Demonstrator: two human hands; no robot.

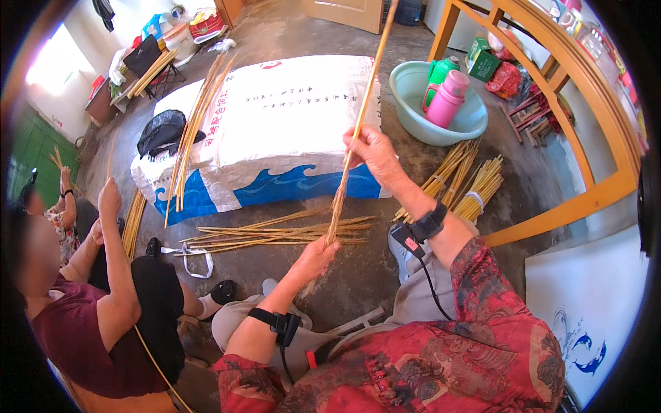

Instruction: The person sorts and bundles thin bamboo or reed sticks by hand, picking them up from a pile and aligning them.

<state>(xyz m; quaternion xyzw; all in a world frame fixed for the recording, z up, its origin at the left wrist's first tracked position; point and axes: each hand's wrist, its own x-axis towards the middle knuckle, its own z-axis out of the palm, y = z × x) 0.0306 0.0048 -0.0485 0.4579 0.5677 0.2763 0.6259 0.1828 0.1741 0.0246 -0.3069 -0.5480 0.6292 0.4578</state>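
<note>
My left hand (315, 257) is closed round the brown, feathery lower end of a long yellow reed stalk (372, 79). Higher up the same stalk, my right hand (376, 155) pinches it between thumb and fingers. The stalk slants up and away to the right, its far tip leaving the top of the view. On the floor beyond my left hand lies a loose pile of similar stalks (255, 239), with a white strip (200, 265) beside it. A few more long stalks (194, 131) rest across a large white sack sheet (296, 113) with a blue wave border.
Tied stalk bundles (482, 186) lie to my right, below a pale blue basin (406, 103) holding a pink flask (447, 100) and a green one (438, 72). A wooden frame (592, 196) stands at far right. On my left, a seated co-worker (82, 323) handles a stalk; another person sits beyond.
</note>
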